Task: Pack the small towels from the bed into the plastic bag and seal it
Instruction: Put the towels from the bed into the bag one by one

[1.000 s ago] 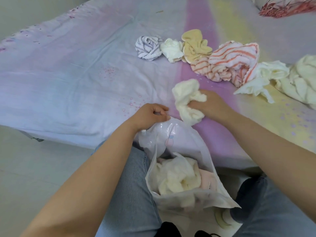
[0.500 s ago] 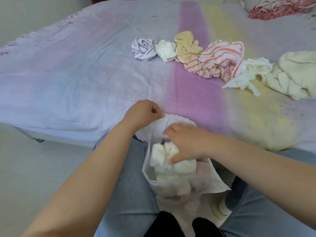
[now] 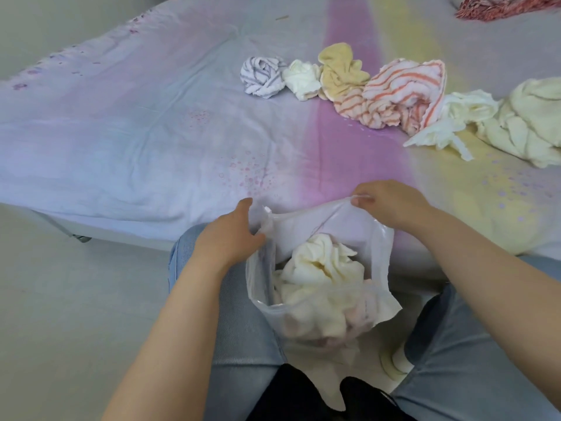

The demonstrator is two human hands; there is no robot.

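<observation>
Head view: the plastic bag (image 3: 321, 268) stands open between the person's knees, just in front of the bed (image 3: 136, 141). The left hand (image 3: 227, 235) holds the bag's left edge, thumb raised above the rim and fingers curled against the plastic. The right hand (image 3: 391, 205) pinches the far rim of the bag between thumb and fingers and lifts it, so the plastic is pulled taut there. The two hands are apart, one at each side of the mouth. Inside the bag lies a cream towel (image 3: 321, 265) on top, with pale pink cloth showing through the plastic lower down.

On the bed, well beyond the bag, more small towels lie in a loose row: a purple-striped towel (image 3: 262, 75) at the left, touching a white towel (image 3: 303, 80), then a yellow towel (image 3: 341, 71), then an orange-striped towel (image 3: 400, 92) that overlaps the yellow one. To the right, a thin white cloth (image 3: 449, 123) lies against a larger cream towel pile (image 3: 528, 123) at the frame's edge. A red patterned fabric (image 3: 510, 6) sits at the far upper right corner of the bed. The person wears blue jeans (image 3: 243, 329).
</observation>
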